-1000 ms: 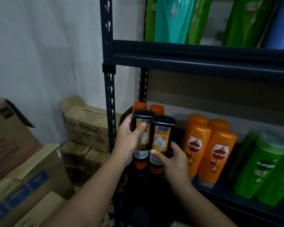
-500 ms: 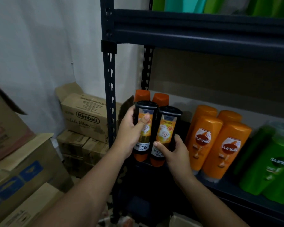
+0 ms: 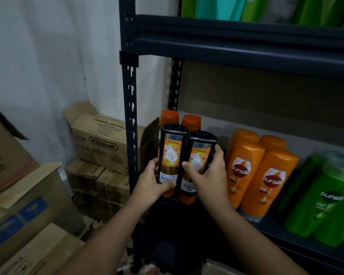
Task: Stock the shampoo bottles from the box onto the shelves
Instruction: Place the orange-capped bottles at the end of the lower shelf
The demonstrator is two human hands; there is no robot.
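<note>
Your left hand (image 3: 150,182) has slid lower on its black bottle (image 3: 171,155). Your right hand (image 3: 208,175) clamps the neighbouring bottle (image 3: 200,157). Labels read "Safi Shayla", upside down.

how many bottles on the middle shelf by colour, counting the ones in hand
black bottles, one in each hand: 2
orange-capped bottles behind them: 2
orange sunsilk bottles: 4
green bottles: at least 2, cut off at the edge
total: at least 10
</note>
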